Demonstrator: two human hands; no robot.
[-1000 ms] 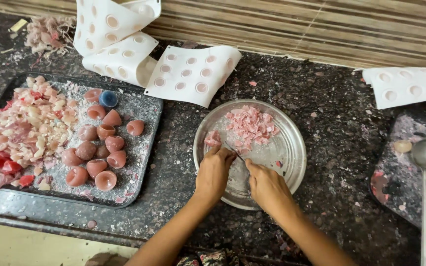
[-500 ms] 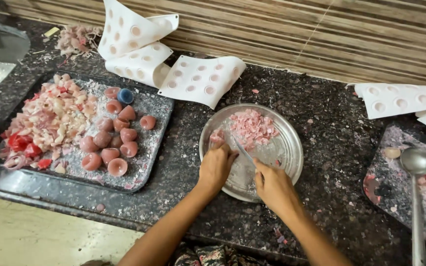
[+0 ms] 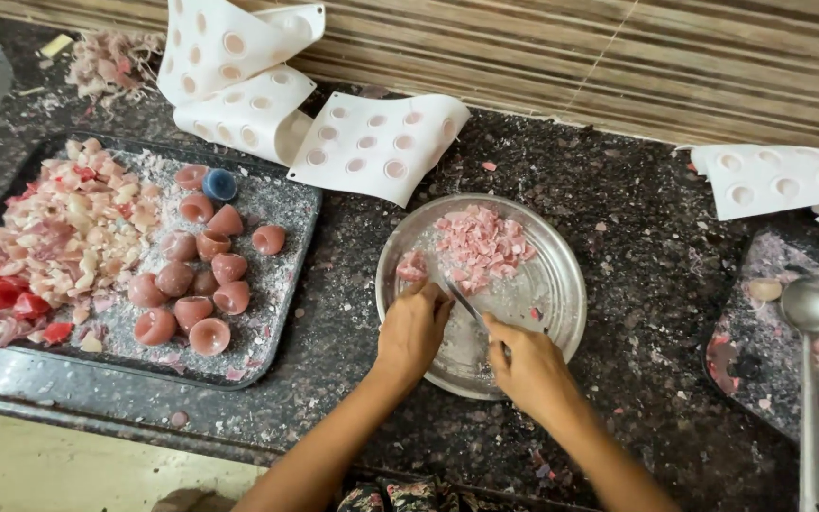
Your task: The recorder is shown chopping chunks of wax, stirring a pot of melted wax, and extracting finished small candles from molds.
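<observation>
The dark speckled stone counter (image 3: pixel 646 284) spreads out under everything I'm working on. To my left lies a large dark rectangular tray (image 3: pixel 282 318) heaped with pale pink and red chopped scraps and a cluster of pink dome-shaped pieces (image 3: pixel 196 284). White flexible moulds with round cavities (image 3: pixel 372 142) lean against the striped wall behind. Straight ahead sits the round shiny metal plate (image 3: pixel 561 294), carrying a pile of small pink chopped bits (image 3: pixel 481 245) in its far half. My left hand (image 3: pixel 413 332) rests on the plate's near left side, fingers curled down on a pink lump (image 3: pixel 411 266). My right hand (image 3: pixel 533 370) is closed around a thin metal knife (image 3: pixel 466 303), its blade angled toward the lump; I think the tip touches it, though that's unclear.
</observation>
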